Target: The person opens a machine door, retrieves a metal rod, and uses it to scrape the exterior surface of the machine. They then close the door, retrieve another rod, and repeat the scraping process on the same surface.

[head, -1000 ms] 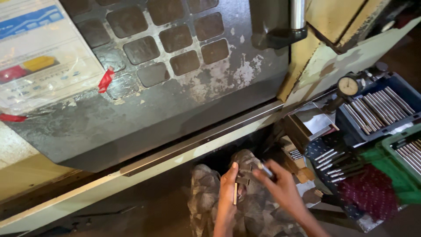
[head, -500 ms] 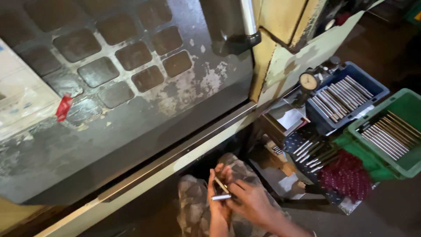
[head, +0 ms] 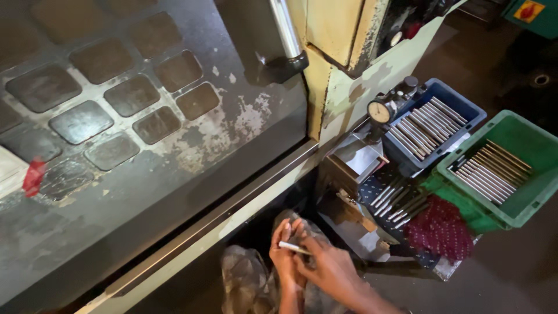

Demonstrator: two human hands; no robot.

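A thin short metal rod [head: 293, 248] lies crosswise between my two hands, low in the head view. My left hand [head: 283, 260] stands upright with its fingers closed around the rod's left end. My right hand [head: 328, 268] pinches the other end from the right. Both hands hover over a crumpled grey rag [head: 247, 279] that lies under them.
A big dark machine door [head: 174, 145] with a chrome handle [head: 288, 35] fills the left. At right stand a blue bin [head: 474, 110] and a green bin [head: 535, 139], both full of metal rods. A dial gauge [head: 379, 110], loose rods [head: 395, 197] and a maroon cloth [head: 439, 232] lie nearby.
My view has swung to the right, so the bins show more fully. My hands have closed together over the rag, and the rod now lies crosswise between them.
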